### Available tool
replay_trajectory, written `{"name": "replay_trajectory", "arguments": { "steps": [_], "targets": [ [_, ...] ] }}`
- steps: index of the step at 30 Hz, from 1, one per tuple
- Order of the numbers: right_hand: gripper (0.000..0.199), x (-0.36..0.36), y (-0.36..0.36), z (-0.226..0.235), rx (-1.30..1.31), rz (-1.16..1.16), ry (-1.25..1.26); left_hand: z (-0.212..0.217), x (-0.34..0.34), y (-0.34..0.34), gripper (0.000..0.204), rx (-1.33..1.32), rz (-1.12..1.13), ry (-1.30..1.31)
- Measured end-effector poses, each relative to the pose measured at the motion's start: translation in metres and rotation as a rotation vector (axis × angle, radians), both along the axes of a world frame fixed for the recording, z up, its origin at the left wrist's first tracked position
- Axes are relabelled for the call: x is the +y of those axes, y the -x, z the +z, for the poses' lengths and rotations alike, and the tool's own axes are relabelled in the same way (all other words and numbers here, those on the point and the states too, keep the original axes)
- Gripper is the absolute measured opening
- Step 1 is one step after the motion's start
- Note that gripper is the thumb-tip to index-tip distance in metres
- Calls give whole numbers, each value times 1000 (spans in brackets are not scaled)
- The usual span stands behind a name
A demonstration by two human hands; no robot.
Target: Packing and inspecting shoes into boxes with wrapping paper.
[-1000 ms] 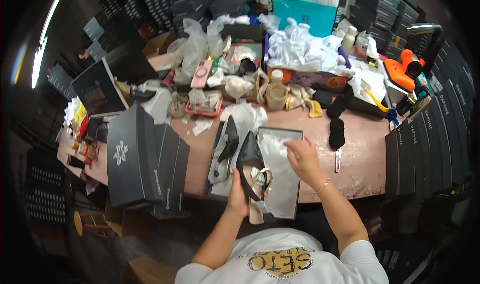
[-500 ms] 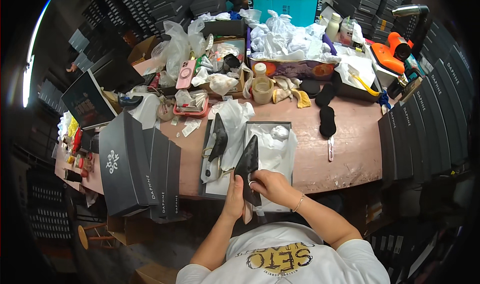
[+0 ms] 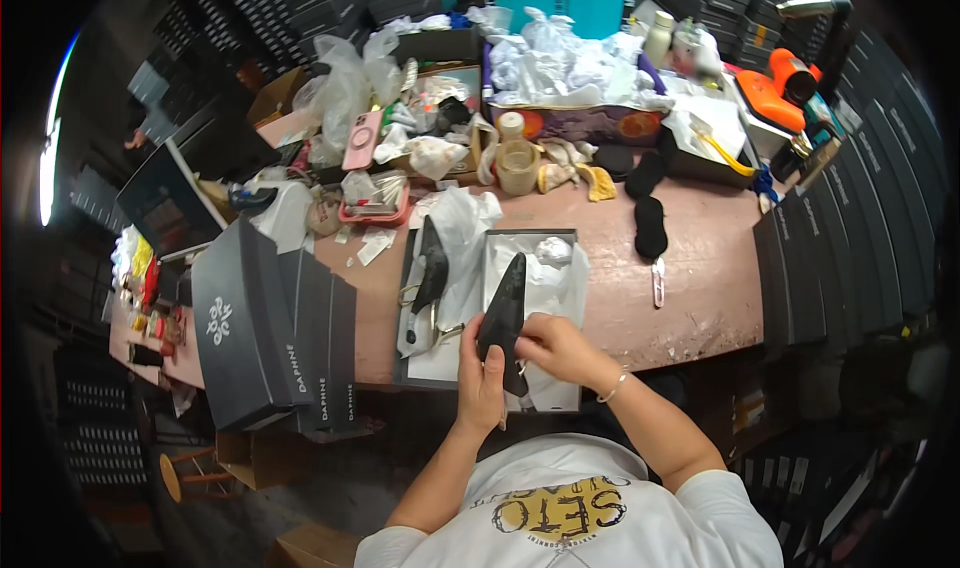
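Observation:
A black pointed-toe shoe [image 3: 506, 308] is held over the open shoe box, its toe pointing away from me. My left hand [image 3: 482, 390] is closed around its near left side, with the thumb on top. The curled fingers of my right hand [image 3: 562, 352] pinch its right edge, and their tips are partly hidden. A matching black shoe [image 3: 431, 266] with a gold-coloured metal part lies to the left on white tissue paper [image 3: 462, 230]. Beneath the held shoe, the box [image 3: 579, 389] contains white paper [image 3: 550, 290] and a crumpled paper ball.
Dark shoe boxes are stacked at the left [image 3: 245, 318] and right [image 3: 835, 238]. Behind stand a jar [image 3: 517, 168], a pink phone [image 3: 362, 141] and a carton [image 3: 590, 124] of crumpled paper. Black oval pads [image 3: 650, 228] and a small white-handled tool [image 3: 658, 283] lie right of the box.
The held shoe has turned, showing more of its dark, broad surface, and has shifted slightly right. My left hand has moved a little right with it; my right fingers have shifted along its edge.

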State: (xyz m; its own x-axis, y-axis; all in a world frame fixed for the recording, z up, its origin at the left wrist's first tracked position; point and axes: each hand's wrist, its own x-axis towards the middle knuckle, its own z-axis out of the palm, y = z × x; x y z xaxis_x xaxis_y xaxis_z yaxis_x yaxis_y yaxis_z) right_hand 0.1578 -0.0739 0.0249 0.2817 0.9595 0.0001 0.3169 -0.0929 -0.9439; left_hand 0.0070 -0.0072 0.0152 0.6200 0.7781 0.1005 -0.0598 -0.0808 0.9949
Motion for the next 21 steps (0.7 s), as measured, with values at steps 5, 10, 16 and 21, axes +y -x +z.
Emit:
{"name": "replay_trajectory", "arguments": {
  "steps": [5,10,16,21],
  "targets": [
    [21,7,11,-25,-124,-199,-241,4,-8,2,65,161,67,-176],
    [17,-15,-13,-9,-398,-481,-304,23,0,-10,76,-9,315,518],
    [42,-27,12,28,-304,65,-209,19,8,-5,56,-9,52,413],
    [66,2,11,-4,-357,-77,-385,15,-14,-29,50,-123,51,606]
  ]
}}
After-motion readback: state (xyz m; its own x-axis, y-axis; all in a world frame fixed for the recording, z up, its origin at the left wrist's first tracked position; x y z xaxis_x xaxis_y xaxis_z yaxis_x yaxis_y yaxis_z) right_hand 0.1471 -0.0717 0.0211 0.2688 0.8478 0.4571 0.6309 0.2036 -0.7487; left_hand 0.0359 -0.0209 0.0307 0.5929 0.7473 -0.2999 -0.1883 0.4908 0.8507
